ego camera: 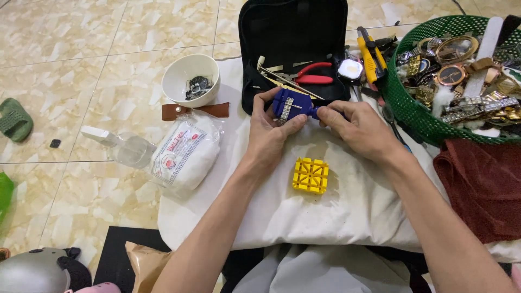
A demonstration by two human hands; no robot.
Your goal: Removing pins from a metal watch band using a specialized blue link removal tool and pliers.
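Blue plastic watch-link remover tool (291, 104) sits mid-cloth, braced in left hand (269, 133) while right hand (355, 127) pinches its screw knob. Yellow plastic holder block (310, 175) lies at six o'clock; black zip tool case (293, 32) at twelve.

Far on the left we see a white bowl (191, 80) holding small dark parts, a brown leather strap (194, 110) just near of it, and a clear bottle (120, 147) beside a white packet (186, 153). A yellow grid block (310, 175) lies on the white cloth (336, 211). Far right, a green basket (408, 103) holds watches.
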